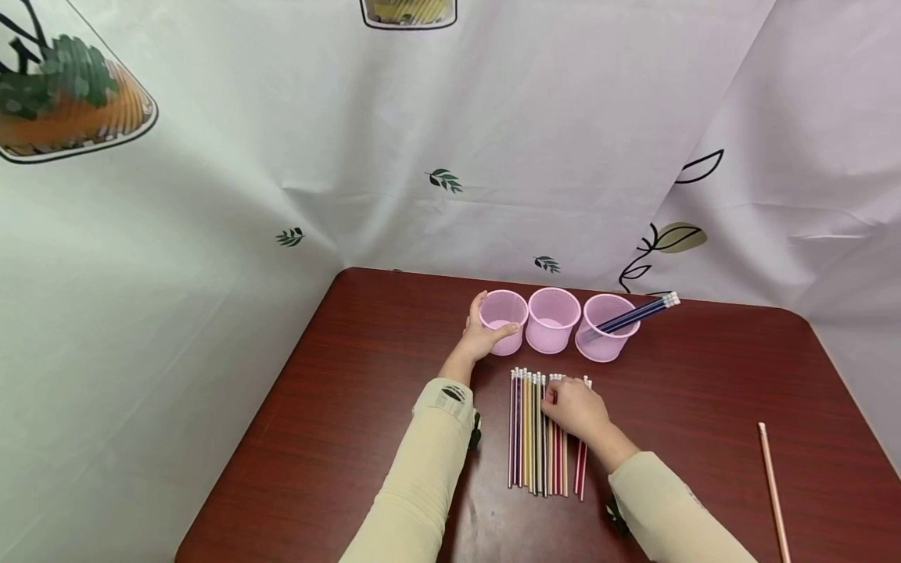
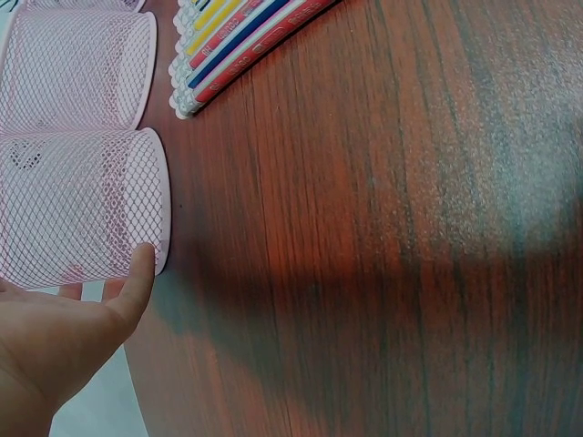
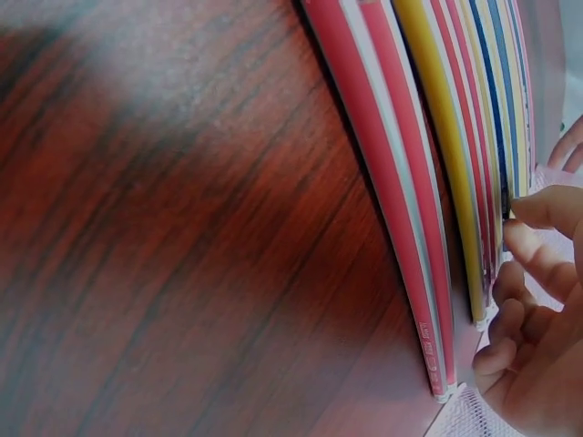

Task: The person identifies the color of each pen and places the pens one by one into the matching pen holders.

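Holding hand: the left hand clasped the left cup, its thumb by the rim and its other fingers around the outer side.
Reaching hand: the right hand was over the pencil row, thumb and forefinger curled close together at a dark pencil; whether they were clamped on it, I could not tell.
Cups: three pink mesh cups stood side by side near the far edge of the bench. No pencils showed in the left cup or the middle cup; the right cup held blue pencils leaning out to the right.
Pencils: the row lay in front of the cups, eraser ends towards them, with red pencils set slightly apart at its right end.
Stray pencil: one pale pencil lay alone, well off to the right.
Pencil step: it seemed to be singling out a pencil while the left cup was steadied.
Next move: it appeared to call for a sure pinch on the chosen pencil and a lift clear of its neighbours.
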`<state>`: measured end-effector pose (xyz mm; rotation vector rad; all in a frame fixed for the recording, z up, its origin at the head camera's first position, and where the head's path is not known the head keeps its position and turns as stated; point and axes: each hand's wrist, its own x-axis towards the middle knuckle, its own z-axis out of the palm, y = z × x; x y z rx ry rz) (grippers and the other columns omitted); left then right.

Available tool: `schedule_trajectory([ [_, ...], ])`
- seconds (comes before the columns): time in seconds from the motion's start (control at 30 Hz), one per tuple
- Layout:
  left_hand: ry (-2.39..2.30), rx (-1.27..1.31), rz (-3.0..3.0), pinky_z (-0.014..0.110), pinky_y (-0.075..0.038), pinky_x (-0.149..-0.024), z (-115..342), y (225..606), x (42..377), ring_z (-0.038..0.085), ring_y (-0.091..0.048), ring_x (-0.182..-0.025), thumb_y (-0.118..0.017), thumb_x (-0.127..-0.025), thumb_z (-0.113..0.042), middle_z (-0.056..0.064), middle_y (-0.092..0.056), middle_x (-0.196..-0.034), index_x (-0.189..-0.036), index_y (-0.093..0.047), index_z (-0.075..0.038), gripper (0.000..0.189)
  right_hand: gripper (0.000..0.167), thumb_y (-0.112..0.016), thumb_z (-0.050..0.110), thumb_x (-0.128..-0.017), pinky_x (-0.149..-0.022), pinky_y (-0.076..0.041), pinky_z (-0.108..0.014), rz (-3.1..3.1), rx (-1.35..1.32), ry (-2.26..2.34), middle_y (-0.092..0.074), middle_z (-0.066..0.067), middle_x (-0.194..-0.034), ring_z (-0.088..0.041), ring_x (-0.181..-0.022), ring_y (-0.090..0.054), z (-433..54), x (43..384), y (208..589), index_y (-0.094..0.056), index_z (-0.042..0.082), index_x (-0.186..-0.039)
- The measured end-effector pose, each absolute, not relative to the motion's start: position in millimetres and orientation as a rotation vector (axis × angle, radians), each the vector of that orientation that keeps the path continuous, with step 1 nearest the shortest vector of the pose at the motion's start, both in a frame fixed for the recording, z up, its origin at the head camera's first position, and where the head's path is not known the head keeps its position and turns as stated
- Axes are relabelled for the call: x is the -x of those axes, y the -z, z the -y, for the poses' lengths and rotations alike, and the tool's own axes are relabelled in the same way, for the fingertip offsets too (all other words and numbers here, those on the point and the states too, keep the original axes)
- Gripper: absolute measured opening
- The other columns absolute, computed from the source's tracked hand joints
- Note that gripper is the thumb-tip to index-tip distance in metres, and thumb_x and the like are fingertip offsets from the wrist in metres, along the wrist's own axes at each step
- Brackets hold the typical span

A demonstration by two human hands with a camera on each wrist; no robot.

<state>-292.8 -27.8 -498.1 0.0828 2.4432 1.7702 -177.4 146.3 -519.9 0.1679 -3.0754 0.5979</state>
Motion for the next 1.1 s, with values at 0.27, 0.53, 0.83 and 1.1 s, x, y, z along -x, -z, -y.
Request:
schedule_trajectory([
  [0.27, -1.759, -0.069, -2.456, 0.051, -0.021, -0.103, 27.8, 498.8, 292.7, 0.037, -0.024, -0.129, -0.080, -0.072, -0.026, 0.012, -0.029, -0.144, -0.144, -0.022, -0.027, 0.092, 0.020, -0.064, 0.026, -0.071, -0.059, -0.043, -0.039, 3.102, -0.188, -0.517, -0.048, 0.001, -0.068, -0.025, -0.074, -0.049, -144.3, 178.3, 518.3, -0.049, 0.019, -0.060],
  [0.53, -1.756, -0.062, -2.459, 0.051, -0.022, -0.102, 27.2, 499.7, 293.8, 0.037, -0.025, -0.128, -0.080, -0.071, -0.027, 0.012, -0.029, -0.143, -0.144, -0.022, -0.027, 0.093, 0.020, -0.065, 0.028, -0.068, -0.065, -0.043, -0.042, 3.124, -0.187, -0.434, -0.050, -0.003, -0.071, -0.028, -0.075, -0.048, -142.1, 179.1, 515.0, -0.050, 0.017, -0.061],
  [0.83, -1.757, -0.081, -2.454, 0.051, -0.020, -0.103, 27.2, 502.0, 296.3, 0.038, -0.023, -0.129, -0.081, -0.071, -0.026, 0.012, -0.029, -0.143, -0.143, -0.023, -0.027, 0.093, 0.025, -0.066, 0.033, -0.071, -0.074, -0.044, -0.046, 3.156, -0.151, -0.401, -0.056, -0.009, -0.077, -0.033, -0.085, -0.052, -140.7, 181.0, 515.5, -0.060, 0.009, -0.066],
  [1.1, -1.770, -0.082, -2.441, 0.051, -0.020, -0.103, 27.4, 501.6, 295.2, 0.039, -0.022, -0.129, -0.080, -0.071, -0.025, 0.013, -0.028, -0.144, -0.144, -0.022, -0.026, 0.093, 0.028, -0.065, 0.034, -0.073, -0.067, -0.047, -0.050, 3.182, -0.073, -0.429, -0.063, -0.015, -0.087, -0.034, -0.092, -0.056, -140.0, 181.2, 517.0, -0.063, 0.006, -0.070],
])
